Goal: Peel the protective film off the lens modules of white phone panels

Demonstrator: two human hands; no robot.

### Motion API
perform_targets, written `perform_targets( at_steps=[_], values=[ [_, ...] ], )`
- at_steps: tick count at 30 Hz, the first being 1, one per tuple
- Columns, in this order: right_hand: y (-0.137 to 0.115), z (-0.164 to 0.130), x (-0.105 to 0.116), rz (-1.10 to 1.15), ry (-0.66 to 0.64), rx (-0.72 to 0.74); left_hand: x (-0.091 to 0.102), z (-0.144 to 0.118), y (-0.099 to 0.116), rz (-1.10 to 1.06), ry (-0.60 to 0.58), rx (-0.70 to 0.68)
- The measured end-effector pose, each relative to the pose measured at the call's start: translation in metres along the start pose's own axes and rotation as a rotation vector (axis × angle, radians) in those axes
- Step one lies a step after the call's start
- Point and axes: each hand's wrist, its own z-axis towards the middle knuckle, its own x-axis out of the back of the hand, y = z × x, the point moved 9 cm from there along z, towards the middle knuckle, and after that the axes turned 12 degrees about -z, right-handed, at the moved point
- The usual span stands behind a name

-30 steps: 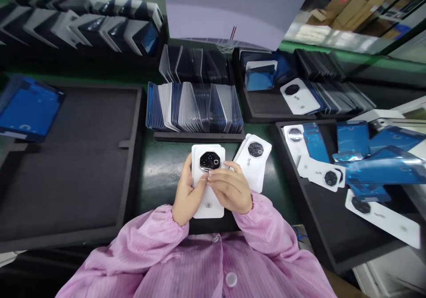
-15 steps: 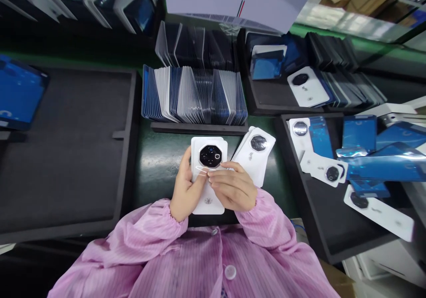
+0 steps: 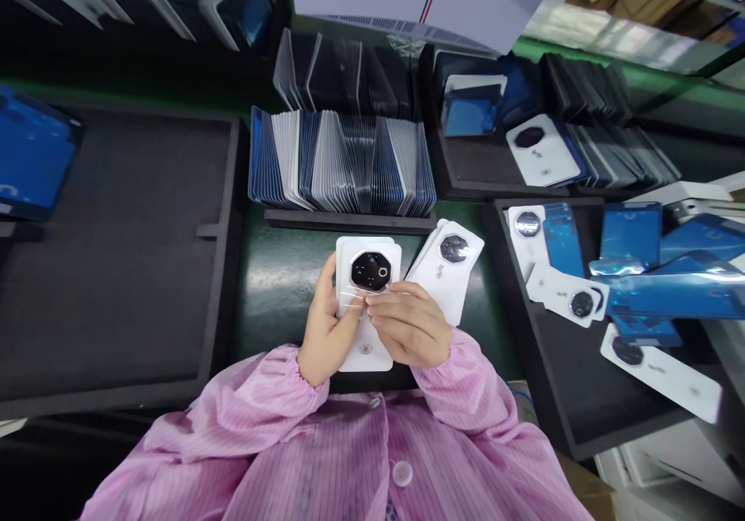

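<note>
My left hand (image 3: pixel 330 327) is closed round the left side of a small stack of white phone-back cards (image 3: pixel 366 346), its thumb lying across the front. The top card has a black octagonal camera patch (image 3: pixel 371 270) and a small round emblem lower down. At the card's middle, below the patch, the bent fingers of my right hand (image 3: pixel 410 323) are pressed together, tips close to my left thumb. Thin bright lines, perhaps the edge of clear film, show by that thumb. Anything pinched in my right fingers is hidden. More white phone-back cards (image 3: pixel 445 272) lie fanned just beyond my right hand.
A long row of upright cards (image 3: pixel 343 164) stands ahead in a dark holder. On the left is a large black tray (image 3: pixel 116 272) with blue film-covered sheets (image 3: pixel 32 156). At right, another black tray (image 3: pixel 559 373) holds loose white cards and blue sheets (image 3: pixel 675 292).
Both hands keep nearly the same pose on the stack. The stack's top has tilted very slightly to the right, and the view has shifted a little.
</note>
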Motion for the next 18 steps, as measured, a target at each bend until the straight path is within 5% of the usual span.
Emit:
perform_targets(
  at_steps=[18],
  values=[
    [0.0050, 0.0032, 0.0029, -0.157, 0.014, -0.042, 0.0019, -0.0037, -0.0050, -0.020, 0.026, 0.077]
  ],
)
